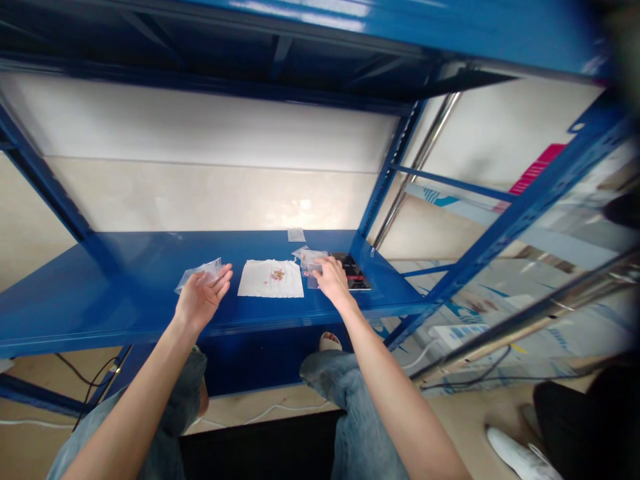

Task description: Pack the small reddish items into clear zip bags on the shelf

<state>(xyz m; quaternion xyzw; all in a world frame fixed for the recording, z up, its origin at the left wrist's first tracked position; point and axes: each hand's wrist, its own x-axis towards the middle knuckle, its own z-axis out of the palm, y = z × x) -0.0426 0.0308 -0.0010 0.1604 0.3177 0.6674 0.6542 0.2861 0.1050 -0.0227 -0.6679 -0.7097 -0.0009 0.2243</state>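
- Touching a small clear plastic bag (200,272) on the blue metal shelf (100,297), the left hand (199,301) lies open.
- Right hand (332,280) covers stacked clear bags (311,259); its grip is unclear.
- Sliding one bag off singly seems wisest.

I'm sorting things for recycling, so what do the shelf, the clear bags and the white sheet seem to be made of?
Shelf: likely painted steel, glossy blue, reflecting light. Bag at the left hand and bags under the right hand: thin clear plastic, see-through and crinkled. Sheet: matte white with fold lines, paper tissue or cloth; I cannot tell which.
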